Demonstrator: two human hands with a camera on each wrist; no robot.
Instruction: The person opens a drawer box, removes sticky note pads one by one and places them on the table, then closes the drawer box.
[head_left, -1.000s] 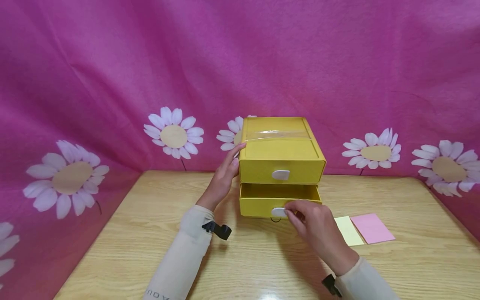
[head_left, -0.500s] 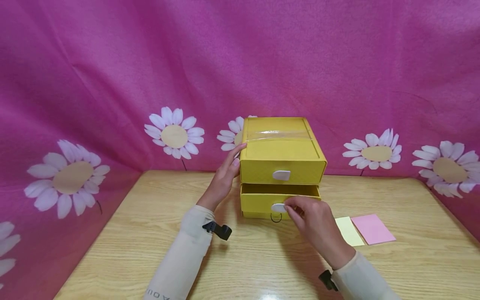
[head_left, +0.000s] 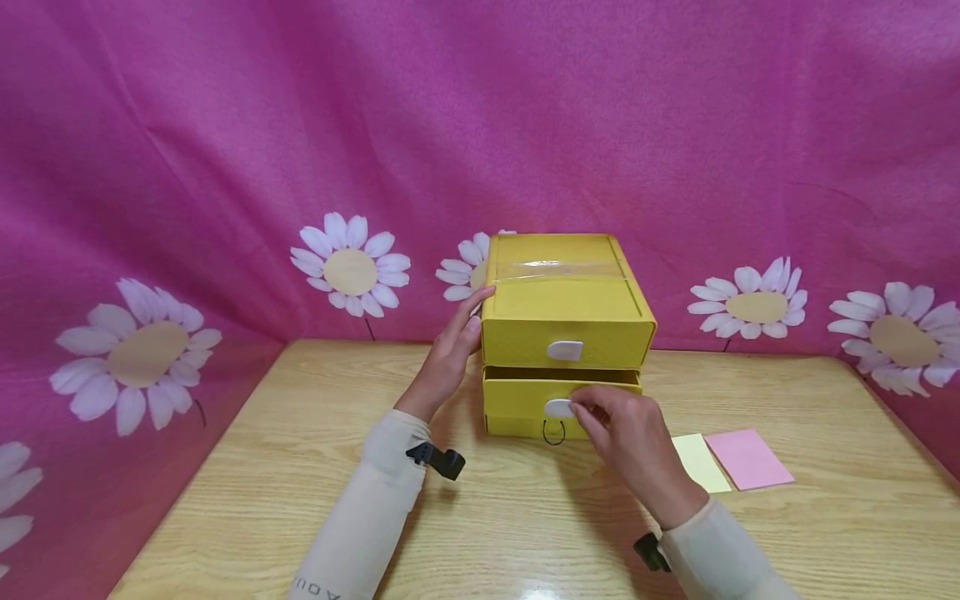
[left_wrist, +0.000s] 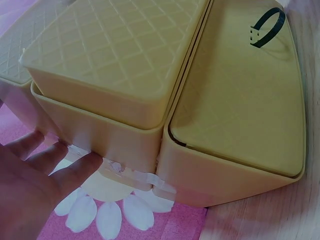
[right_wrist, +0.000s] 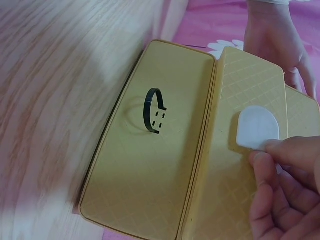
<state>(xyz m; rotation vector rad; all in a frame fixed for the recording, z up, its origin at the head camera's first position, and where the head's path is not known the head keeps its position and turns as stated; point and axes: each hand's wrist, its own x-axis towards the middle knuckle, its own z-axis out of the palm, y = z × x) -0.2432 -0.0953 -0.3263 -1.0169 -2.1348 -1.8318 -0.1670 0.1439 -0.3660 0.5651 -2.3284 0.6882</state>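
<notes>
A yellow three-tier drawer unit stands on the wooden table, clear tape across its top. Its middle drawer juts out a little, with a narrow gap above its front edge. My right hand pinches the white handle tab of that drawer between thumb and fingers. On the unit's left side rests my left hand, its fingers extended along the wall near the tape. The bottom drawer front is flush with the frame and carries a black strap loop. The top drawer is closed.
Yellow sticky notes and pink sticky notes lie on the table right of the unit. A pink curtain with daisies hangs behind. Black wrist mounts stick out from the sleeves.
The middle drawer has slid inward, and the gap above it has narrowed. My right hand has moved away from me with the tab; the left hand has stayed on the side.
</notes>
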